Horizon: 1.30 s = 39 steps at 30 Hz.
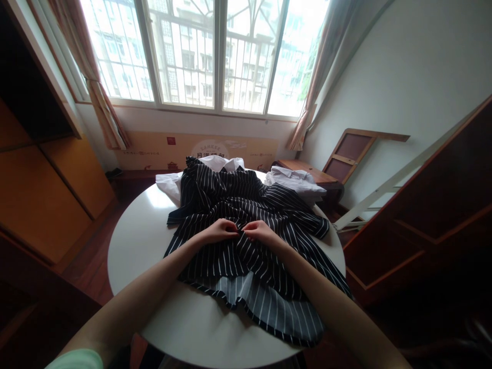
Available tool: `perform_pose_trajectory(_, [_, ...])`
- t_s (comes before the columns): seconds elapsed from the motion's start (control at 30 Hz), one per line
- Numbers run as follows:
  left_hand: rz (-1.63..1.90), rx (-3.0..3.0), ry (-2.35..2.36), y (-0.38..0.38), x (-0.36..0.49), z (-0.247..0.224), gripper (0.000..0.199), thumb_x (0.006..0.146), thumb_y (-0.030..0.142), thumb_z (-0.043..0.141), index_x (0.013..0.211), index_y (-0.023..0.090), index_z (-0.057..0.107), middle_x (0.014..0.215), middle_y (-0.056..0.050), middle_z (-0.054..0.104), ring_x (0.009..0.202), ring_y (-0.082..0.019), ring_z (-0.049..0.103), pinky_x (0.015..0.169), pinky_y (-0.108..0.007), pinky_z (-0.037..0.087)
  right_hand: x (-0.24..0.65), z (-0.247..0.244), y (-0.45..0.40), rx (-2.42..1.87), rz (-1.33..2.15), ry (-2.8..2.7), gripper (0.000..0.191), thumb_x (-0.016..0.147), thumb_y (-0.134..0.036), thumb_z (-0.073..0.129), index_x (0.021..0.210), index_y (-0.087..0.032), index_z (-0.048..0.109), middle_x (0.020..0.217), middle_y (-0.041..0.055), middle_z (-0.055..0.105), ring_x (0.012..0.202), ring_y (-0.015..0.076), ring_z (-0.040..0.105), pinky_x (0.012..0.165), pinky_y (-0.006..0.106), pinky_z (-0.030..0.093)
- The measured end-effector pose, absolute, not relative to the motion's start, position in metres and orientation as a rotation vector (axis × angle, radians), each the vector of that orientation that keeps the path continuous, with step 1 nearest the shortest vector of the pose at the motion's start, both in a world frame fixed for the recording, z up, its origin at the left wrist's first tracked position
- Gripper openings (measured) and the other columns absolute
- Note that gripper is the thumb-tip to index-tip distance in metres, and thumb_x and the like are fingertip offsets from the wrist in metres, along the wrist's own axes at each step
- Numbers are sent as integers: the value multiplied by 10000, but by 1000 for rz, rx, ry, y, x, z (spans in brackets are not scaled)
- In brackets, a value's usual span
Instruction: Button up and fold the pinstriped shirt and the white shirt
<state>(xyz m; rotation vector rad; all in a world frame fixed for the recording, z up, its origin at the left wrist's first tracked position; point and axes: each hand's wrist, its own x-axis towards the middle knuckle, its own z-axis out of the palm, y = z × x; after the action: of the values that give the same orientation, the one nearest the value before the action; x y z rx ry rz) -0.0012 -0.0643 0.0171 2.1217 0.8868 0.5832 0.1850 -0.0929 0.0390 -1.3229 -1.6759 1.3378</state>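
Note:
A black shirt with white stripes point(226, 259) lies spread over the round white table point(132, 251), its sleeves out to both sides and its lower edge toward me. Part of the hem is turned so that the greyish inner side shows. My left hand point(221, 230) and my right hand point(260, 231) are close together at the middle of the shirt. Each has its fingertips pinched on the shirt's front. Whatever small detail lies between the fingertips is too small to make out.
Folded white clothes point(295, 182) lie at the table's back right, and more white cloth point(169, 184) lies behind the shirt. A small wooden table point(307, 169) and a chair back point(348, 154) stand beyond. Wooden cabinets point(49, 189) are on the left, a dark wooden door point(426, 220) on the right.

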Motion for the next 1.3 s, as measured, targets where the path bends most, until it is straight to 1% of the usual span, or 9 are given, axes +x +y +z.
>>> perform_pose_trajectory(0.13, [587, 2109, 870, -64, -1, 17, 302, 733, 403, 562, 791, 121, 653, 716, -15, 610, 671, -124, 530, 619, -235, 425, 184, 39, -95, -1293, 1310, -1717, 90, 627, -171, 599, 672, -125, 662, 540, -28, 581, 486, 68, 492, 507, 195, 418])
perform_pose_trajectory(0.27, [591, 2115, 841, -64, -2, 16, 320, 736, 412, 558, 813, 116, 654, 747, -26, 622, 703, -136, 546, 652, -250, 436, 183, 38, -96, -1290, 1258, -1751, 80, 636, -139, 575, 680, -124, 640, 570, -25, 584, 495, 71, 497, 503, 194, 422])
perform_pose_trajectory(0.5, [610, 2125, 788, -63, -3, 17, 309, 742, 397, 564, 815, 110, 653, 753, -33, 628, 707, -137, 554, 660, -250, 440, 182, 33, -95, -1303, 1228, -1752, 38, 649, -144, 576, 660, -126, 608, 534, -36, 540, 485, 72, 485, 492, 195, 410])
perform_pose_trajectory(0.6, [612, 2136, 785, -63, -3, 17, 299, 744, 385, 566, 807, 106, 654, 739, -31, 626, 694, -132, 551, 650, -243, 439, 183, 34, -95, -1287, 1220, -1789, 65, 660, -156, 561, 658, -124, 617, 521, -37, 534, 478, 72, 476, 496, 199, 401])
perform_pose_trajectory(0.87, [599, 2159, 818, -63, -3, 17, 294, 747, 381, 564, 809, 110, 659, 733, -25, 630, 688, -128, 549, 632, -229, 437, 185, 31, -94, -1284, 1196, -1848, 127, 657, -203, 560, 681, -110, 642, 564, -14, 569, 497, 77, 465, 500, 206, 371])
perform_pose_trajectory(1.1, [655, 2228, 817, -65, 0, 14, 232, 764, 325, 554, 771, 118, 657, 683, -9, 615, 646, -112, 542, 595, -209, 425, 185, 35, -97, -1278, 1189, -1883, 121, 651, -180, 548, 683, -110, 642, 563, -14, 557, 527, 85, 475, 509, 203, 364])
perform_pose_trajectory(1.3, [808, 2342, 862, -64, 4, 3, 134, 756, 252, 577, 756, 137, 647, 701, -3, 617, 646, -102, 550, 623, -214, 437, 188, 34, -94, -1244, 1266, -1893, 133, 671, -226, 543, 693, -124, 626, 565, -25, 535, 520, 84, 453, 515, 214, 353])
